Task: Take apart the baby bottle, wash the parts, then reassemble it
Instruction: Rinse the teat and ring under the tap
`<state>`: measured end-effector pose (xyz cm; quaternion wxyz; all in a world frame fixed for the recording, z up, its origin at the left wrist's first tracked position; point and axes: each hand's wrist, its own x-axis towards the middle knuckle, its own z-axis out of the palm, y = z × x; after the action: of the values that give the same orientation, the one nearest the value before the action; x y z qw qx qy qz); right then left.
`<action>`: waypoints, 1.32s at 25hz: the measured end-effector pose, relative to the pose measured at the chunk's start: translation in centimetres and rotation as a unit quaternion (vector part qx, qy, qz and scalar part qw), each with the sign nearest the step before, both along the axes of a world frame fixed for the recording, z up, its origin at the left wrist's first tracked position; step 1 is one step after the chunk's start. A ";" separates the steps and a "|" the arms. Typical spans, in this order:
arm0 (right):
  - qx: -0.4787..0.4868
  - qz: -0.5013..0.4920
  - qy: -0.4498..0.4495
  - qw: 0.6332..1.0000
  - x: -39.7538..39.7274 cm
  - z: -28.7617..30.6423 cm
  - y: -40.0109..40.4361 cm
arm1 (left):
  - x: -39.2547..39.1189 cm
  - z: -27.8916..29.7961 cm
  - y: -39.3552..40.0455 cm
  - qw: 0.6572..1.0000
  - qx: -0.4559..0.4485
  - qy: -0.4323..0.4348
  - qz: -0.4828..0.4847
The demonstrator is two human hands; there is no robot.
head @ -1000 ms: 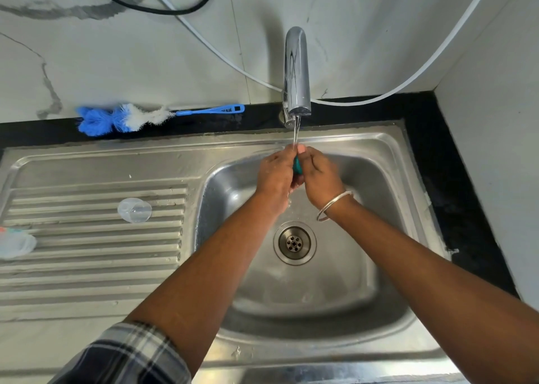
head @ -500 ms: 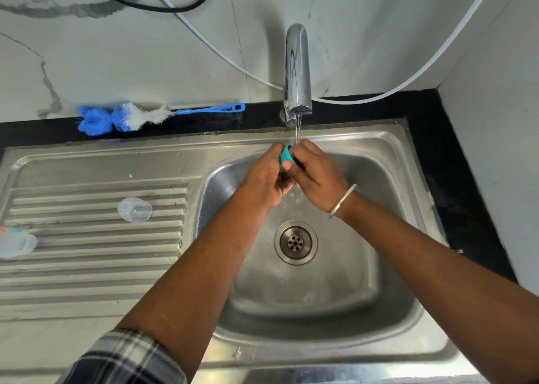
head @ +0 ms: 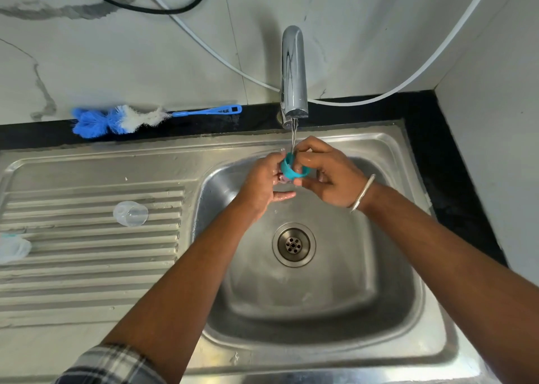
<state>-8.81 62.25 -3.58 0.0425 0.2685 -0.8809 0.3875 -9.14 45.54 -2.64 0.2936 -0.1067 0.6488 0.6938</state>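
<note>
Washing is well underway, judging by how the parts lie. Nearest, the sink (head: 379, 351) basin holds nothing but its drain (head: 294, 245). Above the drain, both hands work at the teal screw ring (head: 293, 170) of the bottle, right under the thin stream from the tap (head: 294, 71). The right hand (head: 329, 176) pinches the ring between thumb and curled fingers; the left hand (head: 264, 182) touches its other side, fingers half curled, though whether it truly grips I cannot tell. On the draining board to the left sit a clear cap (head: 130, 213) and, at the frame's edge, what may be the bottle body (head: 13, 248). Farther back the blue bottle brush (head: 122, 120) lies on the black ledge.

So disassembly looks done; rinsing of the ring goes on, and reassembly is all left.

Against the earlier frames, the ring has turned from a sliver hidden between the hands to showing its open band.
</note>
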 end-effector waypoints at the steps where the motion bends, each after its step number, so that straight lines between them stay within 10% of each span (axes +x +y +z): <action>1: 0.012 0.001 0.002 1.000 -0.2 0.6 0.5 | 0.3 -0.3 -0.4 0.999 0.018 0.037 -0.023; 11: 0.076 -0.034 -0.002 0.997 0.9 1.9 -0.2 | 0.9 -1.9 -1.0 0.927 -0.176 0.316 -0.099; 16: 0.022 -0.032 -0.024 0.999 2.3 1.3 -1.7 | 0.9 -2.6 -0.9 0.965 -0.050 0.257 0.028; 26: 0.052 -0.155 -0.090 0.982 2.9 1.0 -3.6 | 0.6 -2.6 -0.3 0.889 -0.181 0.420 -0.031; 33: 0.003 -0.145 -0.154 0.977 3.5 -0.1 -3.3 | 0.5 -4.1 -1.7 0.902 -0.174 0.391 -0.055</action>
<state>-5.26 58.92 -3.66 -0.0394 0.0754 -0.9076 0.4111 -8.62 43.81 -6.78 0.0313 0.1600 0.8265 0.5387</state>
